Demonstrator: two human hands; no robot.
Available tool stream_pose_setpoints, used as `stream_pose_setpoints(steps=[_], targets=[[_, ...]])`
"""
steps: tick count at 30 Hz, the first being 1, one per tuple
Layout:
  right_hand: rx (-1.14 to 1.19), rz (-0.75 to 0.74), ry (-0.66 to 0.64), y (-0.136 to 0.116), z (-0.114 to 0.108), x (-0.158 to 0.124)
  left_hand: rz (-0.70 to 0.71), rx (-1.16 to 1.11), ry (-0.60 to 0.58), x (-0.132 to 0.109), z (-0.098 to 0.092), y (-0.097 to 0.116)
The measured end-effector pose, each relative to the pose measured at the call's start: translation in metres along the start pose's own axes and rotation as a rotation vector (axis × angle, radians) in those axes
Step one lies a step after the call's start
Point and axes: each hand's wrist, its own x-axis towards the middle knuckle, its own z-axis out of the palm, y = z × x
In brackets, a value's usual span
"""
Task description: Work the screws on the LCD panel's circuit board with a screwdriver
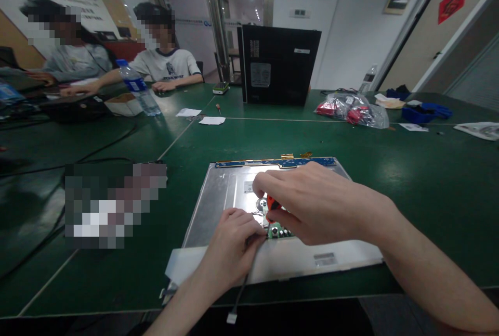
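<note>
A flat metal-backed display panel (pixel 218 185) lies before me, with a blue circuit strip (pixel 273 163) along its far edge and a white strip (pixel 292 258) on the near side. My right hand (pixel 312 203) grips a screwdriver (pixel 272 208) with an orange and black handle, its shaft pointing down at a small green circuit board (pixel 275 232). Beside the shaft, my left hand (pixel 236 242) has its fingers pressed together at the board's left end; what they pinch is hidden. A dark cable (pixel 242 292) runs past the left thumb down to a white connector (pixel 231 318) hanging over the table edge.
A black computer case (pixel 278 65) stands across the green table (pixel 409 180). Far left are a water bottle (pixel 136 86) and two seated people. Bagged red items (pixel 351 110) lie at the back right. A pixelated object (pixel 117 206) and cables lie left of the panel.
</note>
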Motion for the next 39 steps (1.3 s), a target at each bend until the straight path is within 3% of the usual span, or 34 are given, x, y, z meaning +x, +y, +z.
stream_pose_setpoints(steps=[39], targets=[[0.016,0.018,-0.005,0.0020,-0.0029,-0.0004,0.002,0.027,-0.007,-0.0025,0.0018,-0.0026]])
